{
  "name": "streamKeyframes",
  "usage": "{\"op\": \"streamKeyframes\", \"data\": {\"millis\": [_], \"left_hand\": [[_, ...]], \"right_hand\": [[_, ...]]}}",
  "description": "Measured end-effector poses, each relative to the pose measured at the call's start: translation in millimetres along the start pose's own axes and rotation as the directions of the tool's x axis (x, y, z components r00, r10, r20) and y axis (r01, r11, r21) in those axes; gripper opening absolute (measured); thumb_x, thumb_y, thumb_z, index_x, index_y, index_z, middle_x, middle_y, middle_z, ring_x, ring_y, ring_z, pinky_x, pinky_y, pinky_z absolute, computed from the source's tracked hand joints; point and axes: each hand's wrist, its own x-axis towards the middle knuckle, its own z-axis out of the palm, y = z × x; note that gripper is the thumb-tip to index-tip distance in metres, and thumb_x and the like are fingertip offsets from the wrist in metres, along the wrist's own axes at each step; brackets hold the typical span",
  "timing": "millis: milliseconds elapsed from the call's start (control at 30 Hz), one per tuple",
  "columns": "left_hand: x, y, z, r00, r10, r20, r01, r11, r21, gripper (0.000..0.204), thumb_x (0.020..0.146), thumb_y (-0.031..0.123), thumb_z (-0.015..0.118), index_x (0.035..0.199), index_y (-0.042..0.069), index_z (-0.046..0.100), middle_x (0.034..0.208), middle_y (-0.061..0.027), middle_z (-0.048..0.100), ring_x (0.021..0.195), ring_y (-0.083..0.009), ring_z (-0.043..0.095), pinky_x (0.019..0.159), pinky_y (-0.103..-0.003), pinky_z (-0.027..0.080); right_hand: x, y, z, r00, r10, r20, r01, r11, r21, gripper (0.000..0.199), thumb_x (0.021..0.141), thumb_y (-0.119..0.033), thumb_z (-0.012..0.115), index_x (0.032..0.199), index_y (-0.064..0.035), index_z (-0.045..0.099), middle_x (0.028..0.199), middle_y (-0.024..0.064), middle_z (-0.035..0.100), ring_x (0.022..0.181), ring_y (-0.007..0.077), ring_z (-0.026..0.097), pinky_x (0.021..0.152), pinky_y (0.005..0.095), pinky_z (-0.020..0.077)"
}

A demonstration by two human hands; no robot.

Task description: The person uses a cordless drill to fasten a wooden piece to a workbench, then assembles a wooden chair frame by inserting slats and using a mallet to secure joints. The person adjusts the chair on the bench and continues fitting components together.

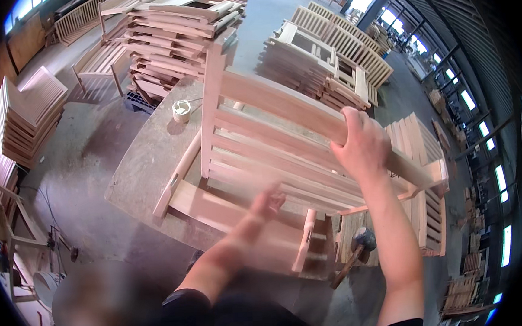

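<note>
My right hand (365, 143) is closed over the top rail of a slatted wooden frame (281, 101), its fingers wrapped round the wood. The frame stands on edge and leans, with several long slats below its thick top rail. My left hand (268, 202) is in front of the lower slats, somewhat blurred, its fingers apart with nothing visible in them. Beneath it lies a wide pale board (210, 210), with a wooden leg (177, 175) at its left and a shorter wooden piece (304, 238) at its right.
A mallet (363, 240) rests near my right forearm. On the worktable (143, 165) stands a small white tub (182, 111). Stacked wooden frames (168, 42) rise beyond it, and more stacks (308, 57) stand at the far right. Slatted panels (31, 115) lean together at left.
</note>
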Motion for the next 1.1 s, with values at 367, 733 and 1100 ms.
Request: {"op": "streamKeyframes", "data": {"millis": [367, 733, 1100], "left_hand": [[68, -42, -66, 0.922, 0.367, 0.127, -0.351, 0.927, -0.131, 0.030, 0.092, 0.012, 0.062, 0.121, 0.005, 0.068, 0.105, -0.0085, 0.068, 0.080, -0.0227, 0.056, 0.075, -0.041, 0.048], [-133, 141, 217, 0.307, 0.869, 0.387, -0.904, 0.139, 0.404, 0.039, 0.086, 0.021, 0.079, 0.111, 0.000, 0.058, 0.102, -0.0087, 0.064, 0.091, -0.0182, 0.061, 0.079, -0.036, 0.051], [-306, 172, 335, -0.436, 0.133, 0.890, 0.042, -0.985, 0.168, 0.080, 0.063, 0.022, 0.091, 0.133, 0.006, 0.055, 0.112, -0.0128, 0.067, 0.096, -0.0300, 0.068, 0.088, -0.041, 0.055]], "right_hand": [[-31, -23, -35, 0.985, -0.134, -0.107, 0.134, 0.991, -0.008, 0.058, 0.064, -0.025, 0.088, 0.111, -0.0142, 0.055, 0.091, 0.0072, 0.063, 0.082, 0.0310, 0.066, 0.068, 0.0439, 0.0547], [-28, 67, -220, 0.642, 0.484, -0.595, -0.376, 0.874, 0.306, 0.056, 0.072, -0.022, 0.085, 0.119, -0.0055, 0.059, 0.112, 0.0135, 0.069, 0.100, 0.0257, 0.068, 0.086, 0.0389, 0.0556], [-176, 11, 46, 0.206, 0.944, 0.257, 0.075, -0.277, 0.958, 0.062, 0.081, -0.013, 0.080, 0.131, 0.0032, 0.048, 0.123, 0.0149, 0.057, 0.108, 0.0221, 0.058, 0.097, 0.0377, 0.0474]]}}
